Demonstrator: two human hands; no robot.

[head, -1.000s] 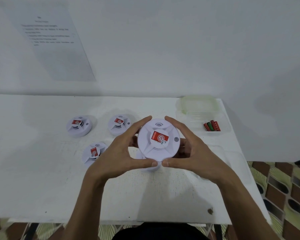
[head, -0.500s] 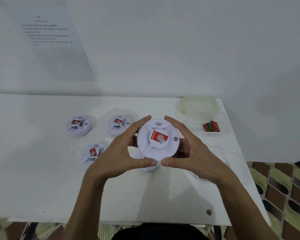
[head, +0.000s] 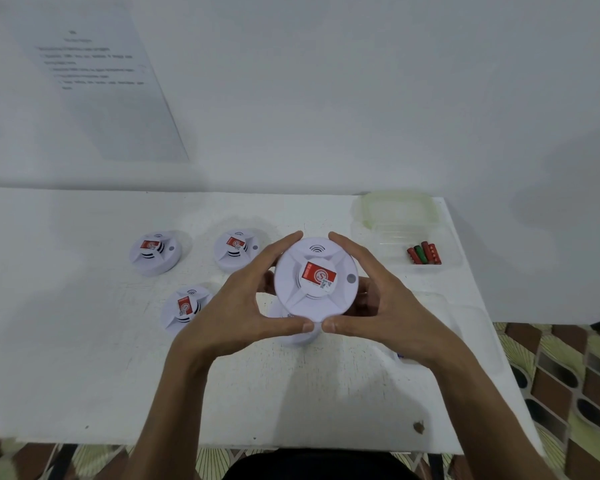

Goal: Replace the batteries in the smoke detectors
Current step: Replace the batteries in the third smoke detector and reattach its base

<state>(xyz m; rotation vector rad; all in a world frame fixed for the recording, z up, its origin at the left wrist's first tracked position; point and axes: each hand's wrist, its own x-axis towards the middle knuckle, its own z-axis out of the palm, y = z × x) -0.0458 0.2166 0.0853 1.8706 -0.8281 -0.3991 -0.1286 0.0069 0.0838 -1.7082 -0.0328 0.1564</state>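
I hold a round white smoke detector with a red label above the table, face up. My left hand grips its left rim and my right hand grips its right rim, thumbs meeting at the near edge. Under it, partly hidden, lies another white round part. Three more detectors sit on the table: one at the back left, one behind my left hand, one nearer left. Several red and green batteries lie in a clear container.
The white table ends at its right edge near a patterned floor. A clear lid rests at the container's far side. A second clear tray lies by my right wrist. A printed sheet hangs on the wall.
The held detector and both hands have barely shifted; the grip looks the same.
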